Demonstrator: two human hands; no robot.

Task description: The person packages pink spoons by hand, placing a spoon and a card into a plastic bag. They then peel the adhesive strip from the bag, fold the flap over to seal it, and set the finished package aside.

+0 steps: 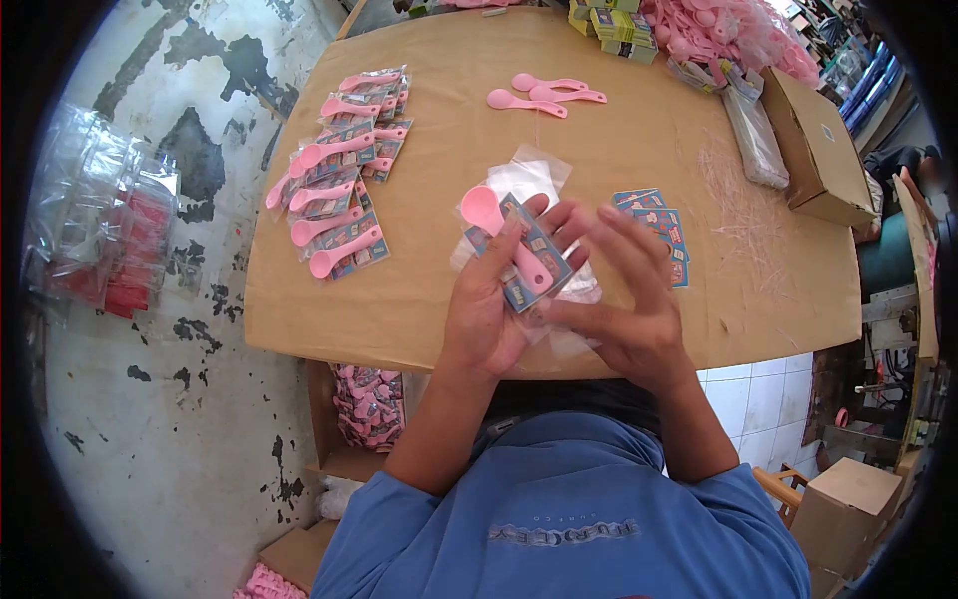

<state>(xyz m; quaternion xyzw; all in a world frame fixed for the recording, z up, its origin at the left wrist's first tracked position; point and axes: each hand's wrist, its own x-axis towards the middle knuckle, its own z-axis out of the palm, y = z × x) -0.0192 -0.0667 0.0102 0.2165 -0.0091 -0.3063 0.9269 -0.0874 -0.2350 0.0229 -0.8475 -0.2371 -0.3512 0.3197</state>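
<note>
My left hand (491, 299) grips a pink measuring spoon (527, 262) laid on a blue printed card (547, 242), with clear plastic around them. The thumb presses on the spoon's handle. My right hand (639, 309) is just to the right, fingers spread and slightly blurred, its thumb tip close to the plastic at the card's lower end. Beneath both hands lies a stack of clear plastic bags (534, 178), partly covered by them. Several blue printed cards (667, 228) lie to the right of my right hand.
Several bagged spoons with cards (344, 245) are piled at the table's left. Loose pink spoons (529, 103) lie at the back. A cardboard box (818, 150) and a heap of pink spoons (718, 40) occupy the right side. A box of packed spoons (369, 407) stands below the front edge.
</note>
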